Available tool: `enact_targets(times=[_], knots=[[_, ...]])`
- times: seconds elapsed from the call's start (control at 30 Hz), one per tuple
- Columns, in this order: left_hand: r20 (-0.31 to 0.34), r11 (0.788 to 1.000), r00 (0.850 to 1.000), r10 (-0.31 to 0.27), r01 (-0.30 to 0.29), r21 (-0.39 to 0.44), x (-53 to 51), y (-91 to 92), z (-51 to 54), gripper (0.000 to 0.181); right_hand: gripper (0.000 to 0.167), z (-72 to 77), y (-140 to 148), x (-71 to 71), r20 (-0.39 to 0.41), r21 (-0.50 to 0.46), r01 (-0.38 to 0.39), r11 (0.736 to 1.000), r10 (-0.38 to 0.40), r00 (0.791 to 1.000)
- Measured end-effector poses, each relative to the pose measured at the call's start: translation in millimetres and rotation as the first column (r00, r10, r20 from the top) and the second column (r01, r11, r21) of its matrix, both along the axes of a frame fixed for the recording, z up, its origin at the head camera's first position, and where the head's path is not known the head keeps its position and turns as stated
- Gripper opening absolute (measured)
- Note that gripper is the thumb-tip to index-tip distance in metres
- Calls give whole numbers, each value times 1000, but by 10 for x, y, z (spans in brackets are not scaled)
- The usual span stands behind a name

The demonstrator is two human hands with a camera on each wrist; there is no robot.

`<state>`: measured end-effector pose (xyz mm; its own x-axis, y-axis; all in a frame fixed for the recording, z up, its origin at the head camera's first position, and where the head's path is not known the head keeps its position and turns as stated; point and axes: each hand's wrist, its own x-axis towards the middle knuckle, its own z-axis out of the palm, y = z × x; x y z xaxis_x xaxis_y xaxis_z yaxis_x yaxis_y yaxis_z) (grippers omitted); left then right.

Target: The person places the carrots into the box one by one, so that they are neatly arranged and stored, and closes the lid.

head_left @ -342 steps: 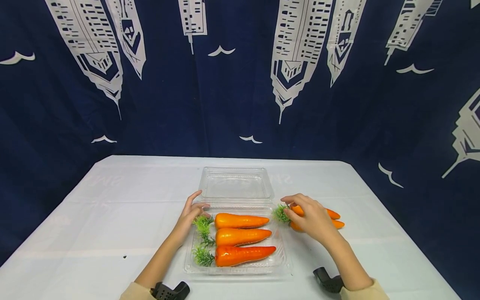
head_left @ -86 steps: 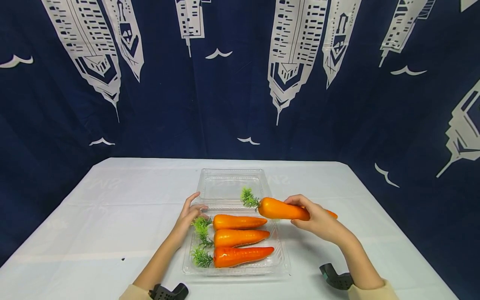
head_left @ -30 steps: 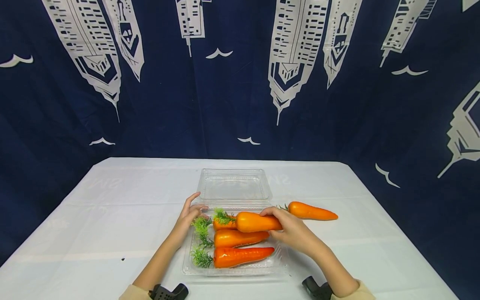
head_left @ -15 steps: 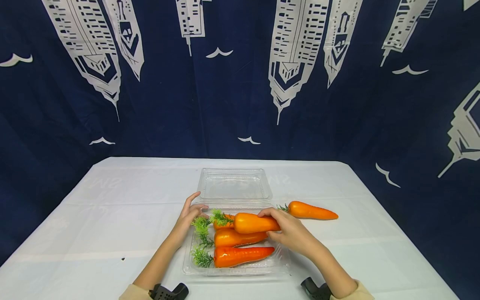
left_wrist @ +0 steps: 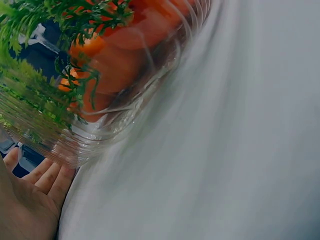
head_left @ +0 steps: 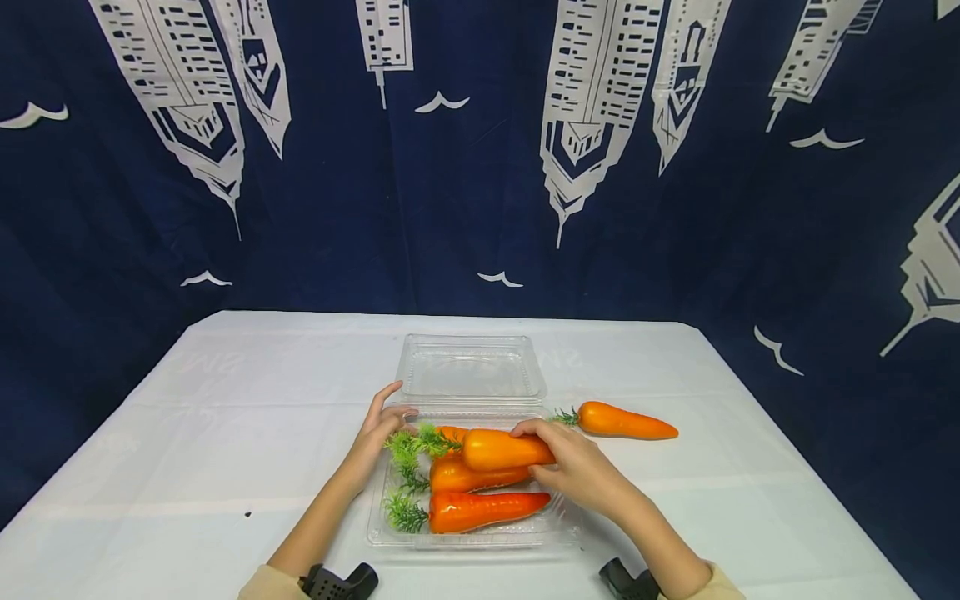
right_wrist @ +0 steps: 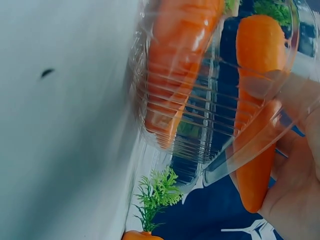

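Observation:
My right hand (head_left: 581,467) grips the thinner end of an orange carrot (head_left: 498,448) with green tops, held over the back part of a clear plastic box (head_left: 480,542). In the right wrist view, that carrot (right_wrist: 260,45) lies along the palm, its tip near the heel of the hand. Beneath it, a middle carrot (head_left: 453,475) and a back one (head_left: 450,433) are partly covered. A redder carrot (head_left: 487,511) lies at the front of the box. My left hand (head_left: 378,429) rests at the box's left side, its fingers (left_wrist: 47,177) extended against the plastic wall.
The box's hinged lid (head_left: 472,367) lies folded back flat behind it. One more carrot (head_left: 626,421) lies on the white table (head_left: 225,467) right of the box. A small dark speck (head_left: 248,514) sits at left. A navy patterned cloth (head_left: 465,192) hangs behind.
From two carrots lying right of the box, my right hand has lifted one and carried it left over the box. Over the last second it shifts slightly left and forward. My left hand stays put.

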<state>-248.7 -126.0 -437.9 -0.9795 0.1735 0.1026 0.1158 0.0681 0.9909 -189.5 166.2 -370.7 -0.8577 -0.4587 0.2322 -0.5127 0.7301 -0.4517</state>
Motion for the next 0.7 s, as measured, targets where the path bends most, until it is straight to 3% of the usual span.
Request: enact_targets(times=[0.43, 0.7], knots=[[16, 999, 1000, 27, -27, -19, 0, 20, 22, 61, 43, -1, -57, 42, 21, 8, -9, 1000, 9, 1000], [-10, 1000, 1000, -3, 3, -8, 14, 3, 18, 60, 43, 1, -91, 60, 40, 18, -16, 1000, 15, 999]])
